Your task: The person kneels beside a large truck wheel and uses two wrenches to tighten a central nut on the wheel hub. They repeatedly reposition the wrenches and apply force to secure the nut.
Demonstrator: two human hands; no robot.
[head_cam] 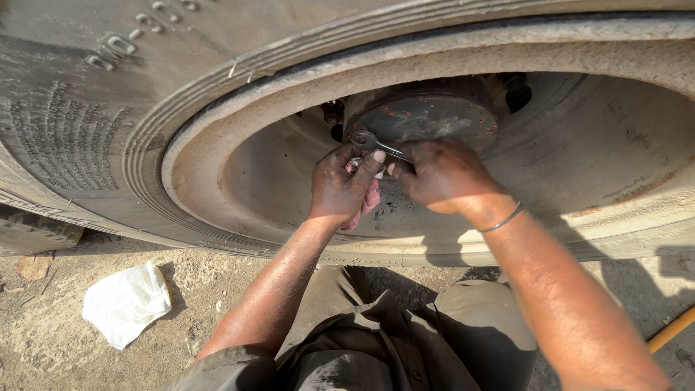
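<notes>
A large dusty truck tyre (79, 123) and its deep steel rim (579, 152) fill the upper view. At the rim's centre sits a round rusty hub cap (434, 116). My right hand (441, 177) grips a metal spanner (375, 143) whose open end rests at the hub's lower left edge. My left hand (339, 187) holds a pink rag (368, 201) and touches the spanner with a finger. A thin bangle (502, 221) circles my right wrist.
A crumpled white cloth (127, 303) lies on the dirt ground at lower left. A yellow rod (670, 331) pokes in at the right edge. My knees in grey trousers (405, 333) are below the rim. A stone (32, 266) lies near the tyre.
</notes>
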